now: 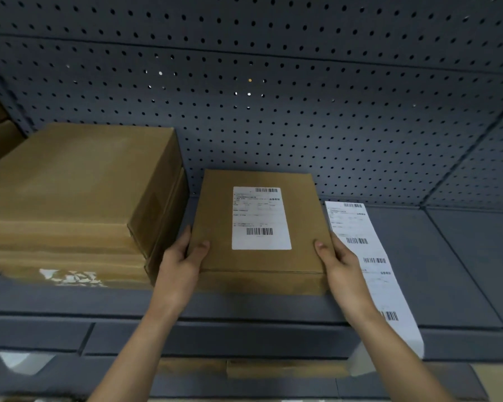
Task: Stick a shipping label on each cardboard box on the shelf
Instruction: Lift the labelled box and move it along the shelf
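The cardboard box (215, 207), shipping label (260, 219) on top, sits on the shelf (447, 271); left grip (186, 256) curls round its 9 o'clock edge, right grip (336, 256) its 3 o'clock edge, label strip (370, 256) just beyond

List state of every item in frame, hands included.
small box: closed, labelled, on the shelf, held at both near corners
shipping label: stuck flat on small box's top
label strip: loose on shelf right of small box, near end overhanging the edge
big box: closed, no label on top
left hand: grips small box's left corner
right hand: grips small box's right corner
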A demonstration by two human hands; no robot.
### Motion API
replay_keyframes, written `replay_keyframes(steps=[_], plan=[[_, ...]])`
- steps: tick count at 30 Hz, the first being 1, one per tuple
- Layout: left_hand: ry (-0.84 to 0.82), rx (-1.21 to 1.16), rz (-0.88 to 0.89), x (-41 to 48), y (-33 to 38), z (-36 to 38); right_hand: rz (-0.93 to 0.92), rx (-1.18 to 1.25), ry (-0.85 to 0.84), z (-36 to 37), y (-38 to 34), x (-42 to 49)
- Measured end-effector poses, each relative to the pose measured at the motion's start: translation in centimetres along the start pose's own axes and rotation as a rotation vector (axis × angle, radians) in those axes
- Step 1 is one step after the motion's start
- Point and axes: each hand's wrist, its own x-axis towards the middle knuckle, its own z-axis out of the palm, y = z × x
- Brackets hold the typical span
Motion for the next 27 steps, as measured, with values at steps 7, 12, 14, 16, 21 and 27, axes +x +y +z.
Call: replay_keyframes(steps=[7, 12, 14, 16, 21, 27], plan=[[-0.004, -0.051, 0.017, -0.6, 0.2, 0.2, 0.015, 0.015, 0.062, 0.3, -0.6, -0.6], [-0.030, -0.069, 0.088, -0.8, 0.7, 0.5, -0.051, 0.003, 0.114, -0.8, -1.7, -1.3], [-0.054, -0.069, 0.124, -0.9, 1.2, 1.0, -0.074, 0.004, 0.136, -1.6, -2.2, -1.9], [-0.093, -0.063, 0.163, -0.9, 1.6, 1.8, -0.094, 0.014, 0.168, -2.6, -2.5, -2.5], [-0.195, -0.062, 0.197, -1.6, 2.9, 5.3, -0.129, 0.019, 0.281, -6.2, -3.0, -4.7], [-0.309, -0.045, 0.251, -3.8, 4.2, 10.9, -0.151, 0.033, 0.397, -12.2, -2.5, -7.6]])
